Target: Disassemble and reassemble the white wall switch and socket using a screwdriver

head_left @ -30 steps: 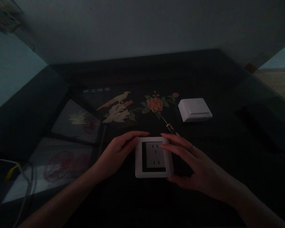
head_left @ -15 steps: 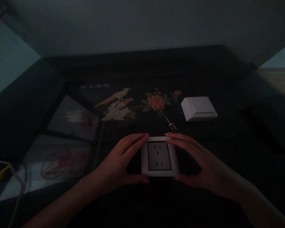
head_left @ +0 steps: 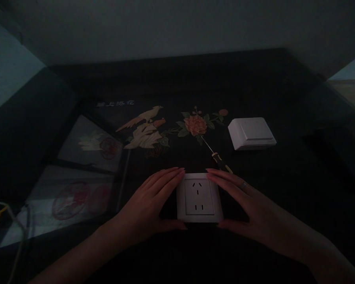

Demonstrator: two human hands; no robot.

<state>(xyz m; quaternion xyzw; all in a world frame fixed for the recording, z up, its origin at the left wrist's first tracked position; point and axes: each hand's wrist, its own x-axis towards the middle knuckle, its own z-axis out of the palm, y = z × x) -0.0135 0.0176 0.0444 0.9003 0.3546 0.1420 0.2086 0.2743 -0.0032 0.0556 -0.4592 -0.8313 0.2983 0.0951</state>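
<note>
Fingers (head_left: 165, 181) spread, gripping white socket (head_left: 199, 199)

Your left hand (head_left: 149, 201) and right hand (head_left: 244, 197), palms turned inward, face each other in mirrored pose. On each, the fingers extend together, with the thumb apart below them. Both forearms rise diagonally from the lower corners; a ring encircles one right finger.

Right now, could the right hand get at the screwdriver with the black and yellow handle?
Probably yes: the screwdriver lies just beyond the right hand, with nothing seen on top of it. That hand grips the edge of the white square socket, though, so it would likely let go first.
</note>
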